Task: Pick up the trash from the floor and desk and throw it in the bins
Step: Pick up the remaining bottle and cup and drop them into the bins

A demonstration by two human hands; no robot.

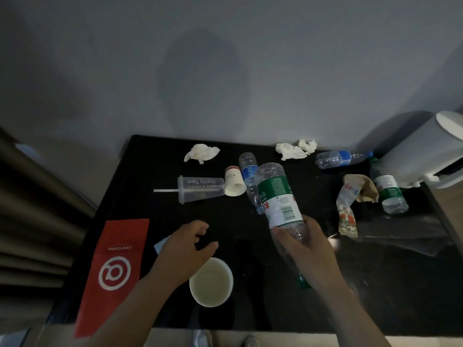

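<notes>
The right hand [308, 249] grips a green-labelled bottle [278, 196] near its cap end, holding it tilted above the black counter [275, 309]. The left hand [185, 251] hovers with fingers loosely spread, holding nothing, just beside a white paper cup [211, 281] standing between both hands
</notes>
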